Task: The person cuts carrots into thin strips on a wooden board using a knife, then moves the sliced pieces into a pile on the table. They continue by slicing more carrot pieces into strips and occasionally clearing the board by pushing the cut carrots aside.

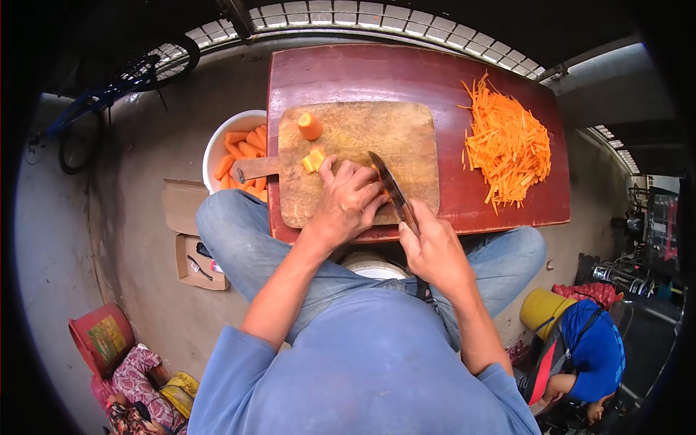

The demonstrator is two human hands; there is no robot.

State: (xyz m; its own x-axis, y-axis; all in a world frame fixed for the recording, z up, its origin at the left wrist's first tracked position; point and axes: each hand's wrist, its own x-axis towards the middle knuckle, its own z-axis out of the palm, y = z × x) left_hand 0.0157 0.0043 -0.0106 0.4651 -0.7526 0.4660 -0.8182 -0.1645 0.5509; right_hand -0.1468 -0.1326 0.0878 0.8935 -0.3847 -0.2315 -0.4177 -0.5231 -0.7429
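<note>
A wooden cutting board (362, 145) lies on the red table (449, 145). My right hand (433, 243) is wrapped round the handle of a knife (389, 181), whose blade points up and to the left over the board. Beside the blade, the fingers of my left hand (349, 197) are bent and pressed down on a carrot, mostly hidden beneath them. A carrot chunk (309, 127) stands near the board's upper left, and a few yellow-orange carrot pieces (314, 160) lie just above my left hand. Shredded carrot (510, 141) is heaped on the table's right side.
A white bucket (212, 152) of peeled carrots stands left of the table, partly under the board's handle. An open cardboard box (199, 264) is on the floor. Two people sit low at the lower left and lower right. A bicycle (109, 94) stands upper left.
</note>
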